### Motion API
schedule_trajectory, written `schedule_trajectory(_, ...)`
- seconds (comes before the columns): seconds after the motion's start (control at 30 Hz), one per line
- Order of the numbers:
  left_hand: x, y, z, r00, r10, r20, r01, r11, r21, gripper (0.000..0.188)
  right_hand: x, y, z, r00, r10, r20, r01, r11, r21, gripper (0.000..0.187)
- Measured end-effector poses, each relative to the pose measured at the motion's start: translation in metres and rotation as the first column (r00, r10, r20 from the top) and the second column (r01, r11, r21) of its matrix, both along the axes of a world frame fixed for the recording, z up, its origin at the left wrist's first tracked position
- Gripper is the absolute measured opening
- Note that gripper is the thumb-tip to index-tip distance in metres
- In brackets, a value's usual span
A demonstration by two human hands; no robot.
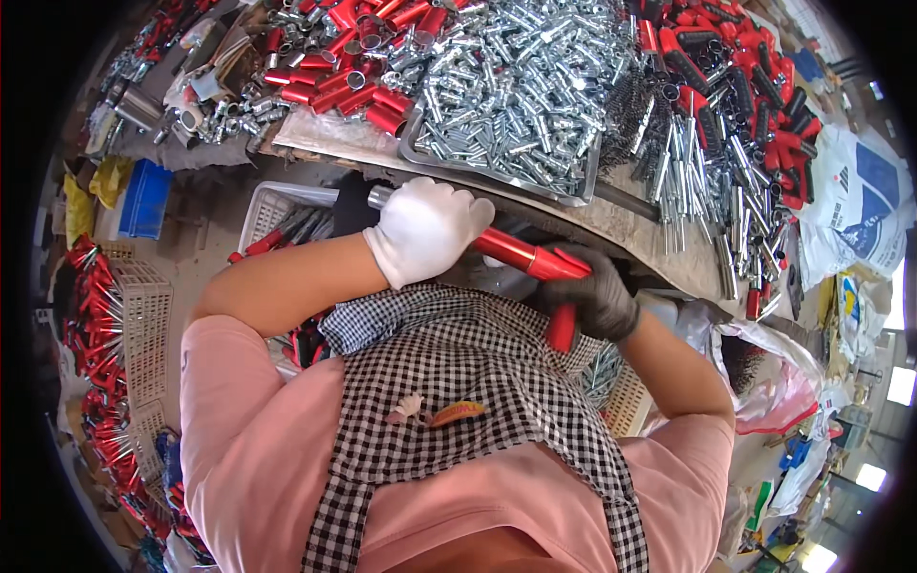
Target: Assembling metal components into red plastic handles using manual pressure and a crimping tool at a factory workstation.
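Note:
Across my front I hold a red pistol-shaped tool (509, 251) with a glossy tubular barrel, its exact kind unclear. My left hand (430, 229), in a white glove, is closed around the barrel; a silver tube end (380, 196) sticks out on its far left side. My right hand (594, 294), in a dark grey glove, is wrapped around the red handle, whose lower end (561, 328) shows below the fingers. The tool lies just in front of the bench edge, above my checked apron (449, 382). Both gloves hide parts of it.
On the bench (330, 137) ahead, a metal tray (585, 191) is heaped with silver fittings. Red tubes (334, 91) lie left of it; springs, silver rods (680, 172) and red-and-black handles (764, 81) lie right. Plastic baskets (143, 325), a blue bin (145, 199) and white sacks (864, 196) stand around.

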State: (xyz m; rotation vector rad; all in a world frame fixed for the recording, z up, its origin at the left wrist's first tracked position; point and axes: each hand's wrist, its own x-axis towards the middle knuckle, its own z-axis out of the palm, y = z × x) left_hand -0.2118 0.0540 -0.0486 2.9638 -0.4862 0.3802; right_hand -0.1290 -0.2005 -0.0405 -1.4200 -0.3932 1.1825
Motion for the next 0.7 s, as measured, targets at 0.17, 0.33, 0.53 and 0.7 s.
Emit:
schedule_trajectory(0.17,-0.003,0.002,-0.002,0.505,-0.301,-0.809,-0.039,0.928,-0.37,0.03,-0.008,0.003,-0.018,0.855,0.093,0.511,-0.099,0.995,-0.015,0.035)
schedule_trajectory(0.33,0.004,0.01,-0.007,0.994,-0.067,0.088,0.059,0.994,0.092,0.011,-0.008,0.004,-0.015,0.991,-0.061,-0.116,0.067,0.997,0.046,0.037)
schedule_trajectory(0.53,-0.014,0.006,-0.014,0.676,-0.16,-0.72,-0.088,0.952,-0.295,0.026,-0.014,0.016,-0.004,0.423,0.265,0.866,-0.146,0.964,-0.223,0.043)
schedule_trajectory(0.7,-0.005,0.037,-0.002,0.999,-0.031,-0.02,0.032,0.999,0.01,0.012,-0.027,0.034,-0.022,0.979,-0.097,-0.182,0.114,0.99,0.085,0.06)
